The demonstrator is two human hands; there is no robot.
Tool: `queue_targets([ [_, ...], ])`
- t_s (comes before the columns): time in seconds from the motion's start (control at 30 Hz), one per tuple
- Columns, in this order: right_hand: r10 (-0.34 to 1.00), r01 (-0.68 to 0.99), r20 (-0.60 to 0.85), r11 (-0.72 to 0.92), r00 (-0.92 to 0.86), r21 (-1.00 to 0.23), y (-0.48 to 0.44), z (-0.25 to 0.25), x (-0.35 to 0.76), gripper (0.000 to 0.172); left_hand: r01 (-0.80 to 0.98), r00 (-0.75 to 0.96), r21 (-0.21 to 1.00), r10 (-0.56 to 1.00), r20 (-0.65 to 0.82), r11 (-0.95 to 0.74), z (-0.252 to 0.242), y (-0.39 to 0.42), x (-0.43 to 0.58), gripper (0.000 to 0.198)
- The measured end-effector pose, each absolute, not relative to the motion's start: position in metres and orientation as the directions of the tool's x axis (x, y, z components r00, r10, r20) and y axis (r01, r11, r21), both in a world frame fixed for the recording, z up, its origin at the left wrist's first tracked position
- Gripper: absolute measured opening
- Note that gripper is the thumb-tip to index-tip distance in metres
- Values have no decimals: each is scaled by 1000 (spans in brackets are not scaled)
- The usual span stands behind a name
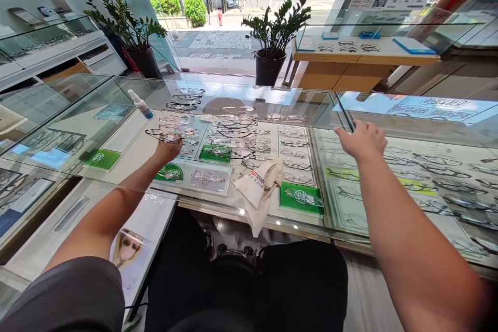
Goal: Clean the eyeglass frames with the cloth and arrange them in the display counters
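My left hand [169, 150] is closed on a pair of dark-framed eyeglasses [163, 137], held above the left part of the glass counter [128, 166]. Beside it, on the counter, are several rows of eyeglasses [237, 124] with thin frames. My right hand [363, 141] is over the right section of the counter, thumb spread from the fingers, with no object visible in it. Just past its fingers is a dark bar [345, 110] along the glass. Between my hands, a beige cleaning cloth [257, 187] with red lettering drapes over the counter's front edge.
A small spray bottle [140, 104] stands at the counter's back left. Green cards [301, 197] show near the front edge. Two potted plants [270, 62] stand beyond the counter, before the window. More eyeglasses [443, 168] fill the right case. My legs [249, 290] are below the edge.
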State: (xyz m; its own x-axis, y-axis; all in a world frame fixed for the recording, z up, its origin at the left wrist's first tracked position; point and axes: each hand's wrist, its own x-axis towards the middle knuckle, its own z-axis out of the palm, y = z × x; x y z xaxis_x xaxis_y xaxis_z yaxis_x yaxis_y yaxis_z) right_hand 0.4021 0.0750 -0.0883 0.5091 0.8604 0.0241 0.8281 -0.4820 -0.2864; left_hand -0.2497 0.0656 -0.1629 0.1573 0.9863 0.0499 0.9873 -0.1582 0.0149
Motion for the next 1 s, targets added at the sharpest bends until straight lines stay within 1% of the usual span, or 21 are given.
queue_targets([
  [0.1, 863, 829, 23, -478, 505, -290, 77, -90, 402, 84, 993, 119, -27, 992, 48, -118, -147, 28, -245, 36],
  [0.2, 864, 832, 22, -477, 503, -283, 77, -89, 400, 83, 989, 131, -72, 991, -14, -132, -127, -13, -243, 36],
  [0.27, 868, 836, 22, -471, 497, -282, 77, -88, 398, 82, 982, 137, -117, 985, -102, -148, -114, -41, -241, 32],
  [0.37, 875, 843, 34, -454, 483, -288, 77, -88, 396, 82, 966, 118, -186, 946, -303, -180, -101, -81, -235, 21],
  [0.43, 879, 847, 44, -443, 475, -294, 77, -89, 396, 82, 957, 105, -202, 899, -424, -207, -94, -107, -229, 15],
  [0.53, 884, 852, 46, -432, 465, -294, 78, -89, 397, 83, 945, 130, -179, 817, -562, -274, -78, -142, -212, 10],
  [0.6, 887, 855, 38, -432, 461, -288, 78, -88, 396, 83, 945, 145, -128, 734, -663, -302, -58, -161, -194, 12],
  [0.63, 887, 855, 33, -433, 460, -285, 77, -88, 395, 83, 953, 155, -74, 680, -716, -295, -45, -168, -183, 11],
  [0.67, 888, 855, 27, -434, 459, -283, 77, -87, 395, 83, 956, 205, 15, 628, -750, -294, -30, -174, -170, 9],
  [0.73, 890, 857, 20, -432, 455, -281, 76, -86, 393, 83, 930, 345, 190, 569, -747, -316, 2, -179, -143, 10],
  [0.8, 892, 859, 20, -428, 451, -281, 76, -85, 392, 83, 874, 475, 279, 575, -666, -398, 34, -176, -116, 12],
  [0.9, 893, 860, 28, -425, 450, -282, 77, -87, 393, 85, 775, 623, 320, 575, -530, -545, 70, -156, -78, 13],
  [1.0, 894, 863, 36, -419, 446, -282, 79, -89, 394, 86, 692, 714, 266, 580, -392, -672, 87, -116, -40, 17],
])
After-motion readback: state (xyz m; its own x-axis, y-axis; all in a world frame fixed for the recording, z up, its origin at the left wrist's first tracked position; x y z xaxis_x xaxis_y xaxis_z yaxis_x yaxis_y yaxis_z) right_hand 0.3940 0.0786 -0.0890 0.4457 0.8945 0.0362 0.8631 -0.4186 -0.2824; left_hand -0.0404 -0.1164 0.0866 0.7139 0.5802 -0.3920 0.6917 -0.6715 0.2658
